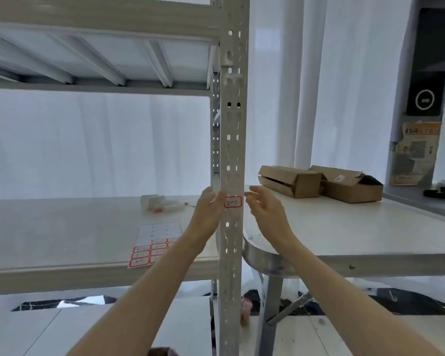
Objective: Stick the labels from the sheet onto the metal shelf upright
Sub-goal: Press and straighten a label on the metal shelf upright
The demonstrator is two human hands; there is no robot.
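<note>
A grey perforated metal shelf upright (232,150) runs top to bottom through the middle of the view. A red-bordered white label (233,202) marked "2-1" is stuck on its front face at shelf height. My left hand (209,211) rests against the upright's left edge, fingers apart, just left of the label. My right hand (265,206) hovers just right of the upright with fingers spread, holding nothing. The label sheet (153,244) lies on the shelf board near its front edge, with several red-bordered labels in its lower rows and bare upper rows; my left forearm covers its right part.
White bottles with red caps (162,203) lie on the shelf board (62,232) behind the sheet. A white table (357,235) stands right of the upright with two cardboard boxes (319,183). An upper shelf (100,47) hangs overhead.
</note>
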